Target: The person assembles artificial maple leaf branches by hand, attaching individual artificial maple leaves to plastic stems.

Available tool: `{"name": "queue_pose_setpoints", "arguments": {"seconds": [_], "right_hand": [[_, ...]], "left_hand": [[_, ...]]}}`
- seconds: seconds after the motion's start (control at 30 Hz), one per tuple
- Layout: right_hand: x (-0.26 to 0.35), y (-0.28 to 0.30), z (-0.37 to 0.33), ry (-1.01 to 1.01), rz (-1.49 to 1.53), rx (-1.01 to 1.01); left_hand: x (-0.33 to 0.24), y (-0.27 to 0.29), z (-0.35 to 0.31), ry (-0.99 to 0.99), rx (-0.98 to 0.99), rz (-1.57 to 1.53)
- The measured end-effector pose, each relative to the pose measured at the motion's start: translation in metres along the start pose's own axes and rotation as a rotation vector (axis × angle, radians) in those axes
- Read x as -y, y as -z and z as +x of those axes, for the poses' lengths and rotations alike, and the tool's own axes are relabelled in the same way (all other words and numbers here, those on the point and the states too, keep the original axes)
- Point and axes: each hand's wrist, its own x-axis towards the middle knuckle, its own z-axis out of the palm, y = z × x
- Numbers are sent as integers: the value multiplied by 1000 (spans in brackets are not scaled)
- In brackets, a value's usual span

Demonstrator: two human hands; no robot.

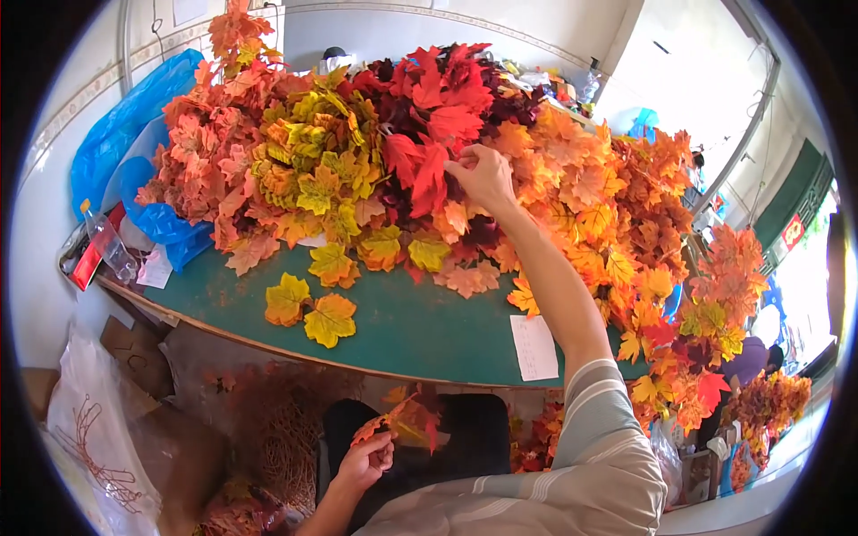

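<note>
Over my lap, my left hand (pixel 365 460) is closed on the stem of a small bunch of orange and red artificial maple leaves (pixel 409 418). My right hand (pixel 485 181) reaches across the table to the pile of bright red maple leaves (pixel 451 98). Its thumb and forefinger pinch a red leaf (pixel 430 181) at the front of that pile. Left of it lie yellow-green leaves (pixel 322 152) and a salmon-pink heap (pixel 210 152). Orange leaves (pixel 572 170) spread to the right, partly behind my forearm.
The green table (pixel 420 330) has a curved near edge. Loose yellow leaves (pixel 329 320) and a white paper slip (pixel 534 347) lie near it. At the left are a blue plastic bag (pixel 134 116) and a clear bottle (pixel 109 241). A white plastic bag (pixel 94 420) sits below.
</note>
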Motion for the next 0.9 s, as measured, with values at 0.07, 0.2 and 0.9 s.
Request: {"name": "queue_pose_setpoints", "arguments": {"seconds": [0.07,0.2,0.9], "right_hand": [[17,-11,-1,217,86,-51],[34,-44,26,431,-17,-76],[29,-103,70,232,-363,51]], "left_hand": [[-2,6,1,-3,-4,-18],[-9,8,6,4,-4,-25],[-19,12,7,49,17,-18]]}}
